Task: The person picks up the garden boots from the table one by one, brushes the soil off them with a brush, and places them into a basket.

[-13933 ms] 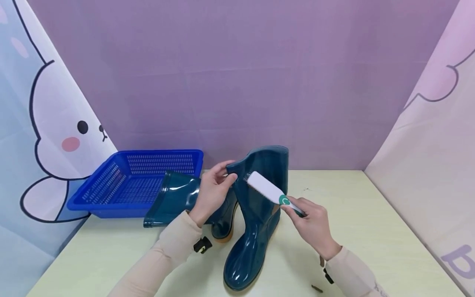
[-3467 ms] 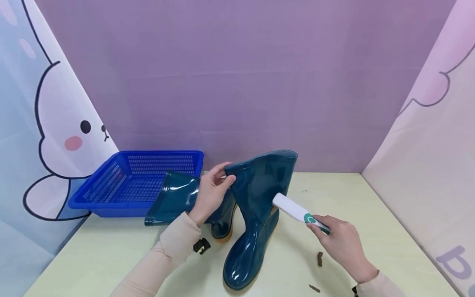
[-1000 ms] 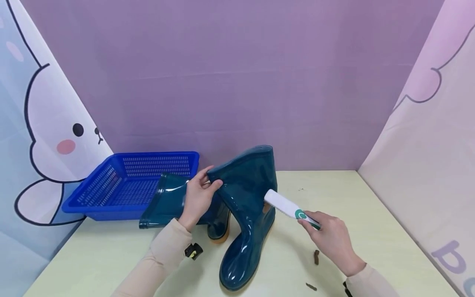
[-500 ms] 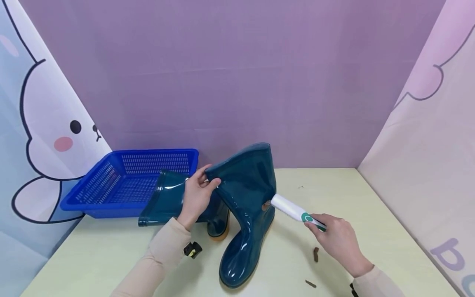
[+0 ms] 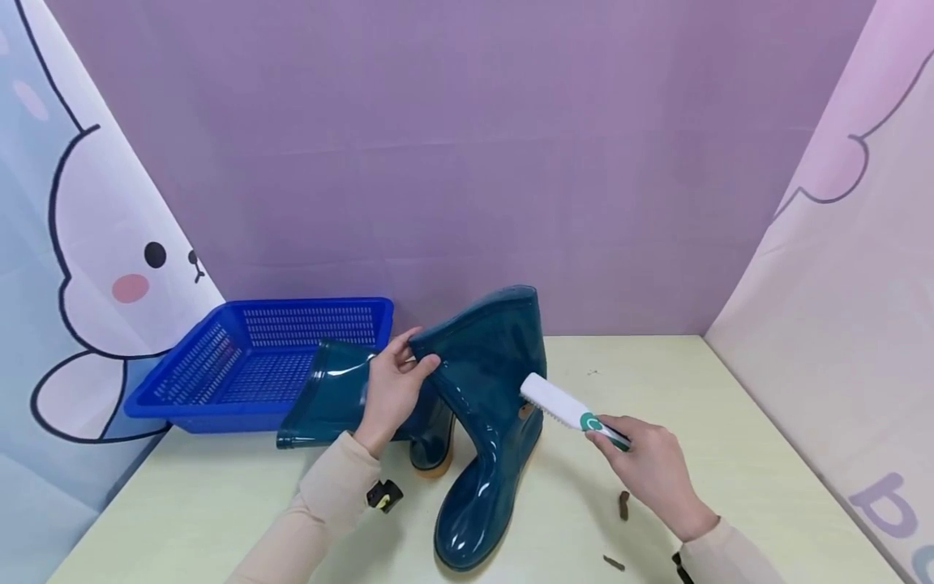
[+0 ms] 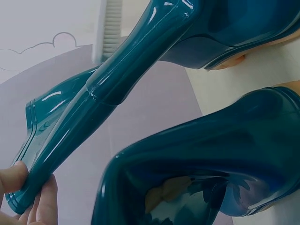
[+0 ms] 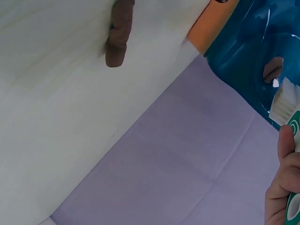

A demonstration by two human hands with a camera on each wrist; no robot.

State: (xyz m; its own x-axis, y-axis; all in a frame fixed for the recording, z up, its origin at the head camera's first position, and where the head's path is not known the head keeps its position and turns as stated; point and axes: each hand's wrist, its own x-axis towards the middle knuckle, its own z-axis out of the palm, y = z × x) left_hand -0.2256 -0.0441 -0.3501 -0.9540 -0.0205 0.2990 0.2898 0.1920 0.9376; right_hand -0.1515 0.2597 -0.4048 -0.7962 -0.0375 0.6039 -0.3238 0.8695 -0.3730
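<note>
My left hand (image 5: 392, 392) pinches the top rim of a glossy dark teal rubber boot (image 5: 485, 373), thumb on one side and fingers on the other. The boot stands toe toward me, its shaft tilted. In my right hand (image 5: 653, 466) is a white scrubbing brush (image 5: 554, 399) with a green-marked handle. Its bristles (image 7: 284, 102) are at the back of the boot, just above the heel. A brown smear (image 7: 273, 69) shows on the boot beside them. The second boot (image 5: 332, 397) lies on its side under my left hand, partly hidden by it.
A blue perforated basket (image 5: 255, 415) stands at the back left, behind the lying boot. Two brown pieces (image 5: 623, 505) (image 5: 614, 562) lie on the pale table (image 5: 730, 454) near my right hand. A purple backdrop (image 5: 467, 162) rises behind the table.
The brush has gone from the boot's upper shaft down to just above the heel, with small back-and-forth shifts lately. The boot's shaft now leans more to the left.
</note>
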